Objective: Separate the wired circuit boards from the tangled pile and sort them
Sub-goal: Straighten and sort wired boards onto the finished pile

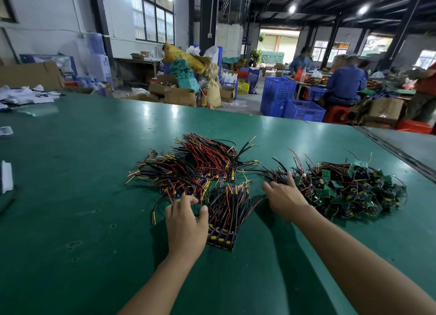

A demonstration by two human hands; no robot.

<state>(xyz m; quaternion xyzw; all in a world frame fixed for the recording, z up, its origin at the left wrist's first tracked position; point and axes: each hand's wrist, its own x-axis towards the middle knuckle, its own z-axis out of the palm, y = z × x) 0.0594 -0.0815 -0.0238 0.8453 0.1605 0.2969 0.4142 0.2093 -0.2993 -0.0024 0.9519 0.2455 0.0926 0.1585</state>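
A tangled pile of green wired circuit boards (346,192) lies on the right of the green table (70,196). Sorted bundles with red, black and yellow wires lie to its left: a far bundle (210,156), a left bundle (169,175) and a near stack (226,215) with its wires aligned. My left hand (186,222) rests on the near stack's left edge, thumb against the wires, fingers touching the left bundle. My right hand (285,196) reaches to the tangled pile's left edge, index finger extended onto its wires. Neither hand plainly grips anything.
White papers and bags (26,95) sit at the table's far left, and a white object (6,176) at its left edge. Beyond the table stand blue crates (292,102), cardboard boxes (179,95) and seated people (344,83). A metal rail (396,147) borders the right.
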